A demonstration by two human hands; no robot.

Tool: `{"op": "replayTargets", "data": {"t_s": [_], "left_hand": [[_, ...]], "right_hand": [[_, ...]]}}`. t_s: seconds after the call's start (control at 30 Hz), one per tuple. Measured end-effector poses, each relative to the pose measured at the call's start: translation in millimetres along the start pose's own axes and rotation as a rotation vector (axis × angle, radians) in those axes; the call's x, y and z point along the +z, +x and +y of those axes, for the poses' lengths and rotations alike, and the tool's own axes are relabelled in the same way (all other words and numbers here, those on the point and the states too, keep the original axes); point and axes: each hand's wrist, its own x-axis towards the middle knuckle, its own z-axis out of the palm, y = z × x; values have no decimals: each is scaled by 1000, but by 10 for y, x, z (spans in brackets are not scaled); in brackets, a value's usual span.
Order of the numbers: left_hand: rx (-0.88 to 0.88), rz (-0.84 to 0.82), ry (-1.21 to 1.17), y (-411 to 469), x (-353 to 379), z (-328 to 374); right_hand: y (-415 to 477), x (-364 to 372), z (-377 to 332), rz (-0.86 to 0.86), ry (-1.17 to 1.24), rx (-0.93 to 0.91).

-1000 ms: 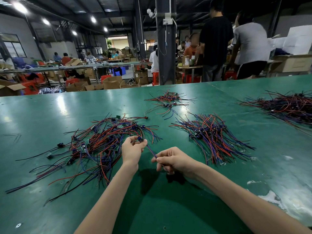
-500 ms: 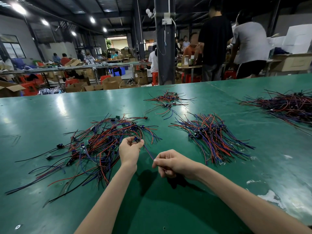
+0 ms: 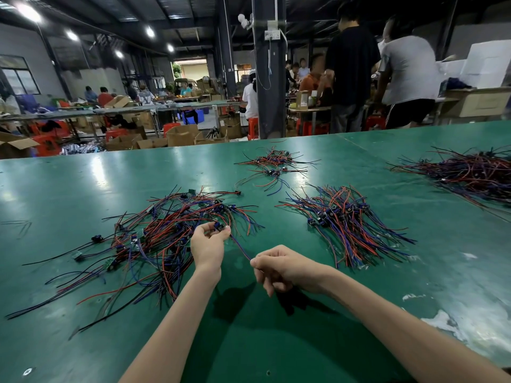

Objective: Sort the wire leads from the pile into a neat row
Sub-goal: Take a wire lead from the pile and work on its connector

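The green tabletop (image 3: 83, 189) carried the same four groups of wire as one second earlier, and none had shifted. The loose pile (image 3: 154, 239) was the largest, tangled, with strands fanning out in every direction. To the right of the pile and apart from it lay the sorted row (image 3: 343, 225). Its leads were roughly parallel, running from far-left to near-right, with connectors banded across the middle. A dark heap (image 3: 470, 172) lay well to the right of the pile, and a small cluster (image 3: 273, 167) lay beyond the pile's far right corner.

The left hand (image 3: 207, 247) had drifted slightly toward the pile and stood at its right edge. The right hand (image 3: 279, 266) had kept almost the same station, just right of the left hand and clear of the pile.

One wire lead (image 3: 240, 247) was stretched between the two hands, off the pile's near right side. Its long axis ran diagonally. The blue connector (image 3: 219, 226) pointed up and back toward the pile, and the tail ran down toward the right hand. The left fingers (image 3: 226, 230) were pinched on the connector. The right thumb and forefinger were closed on the lead, with the remaining right fingers curled.
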Motion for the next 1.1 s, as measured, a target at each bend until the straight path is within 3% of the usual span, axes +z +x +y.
{"op": "replayTargets", "data": {"t_s": [0.33, 0.8, 0.93, 1.1], "left_hand": [[-269, -274, -245, -88, 72, 72], [-318, -420, -353, -235, 93, 177], [-308, -459, -312, -270, 109, 199], [-337, -546, -249, -375, 138, 207]], "right_hand": [[58, -70, 33, 100, 132, -32], [-32, -254, -26, -452, 430, 61], [3, -249, -9, -373, 393, 88], [107, -119, 68, -30, 347, 21]]}}
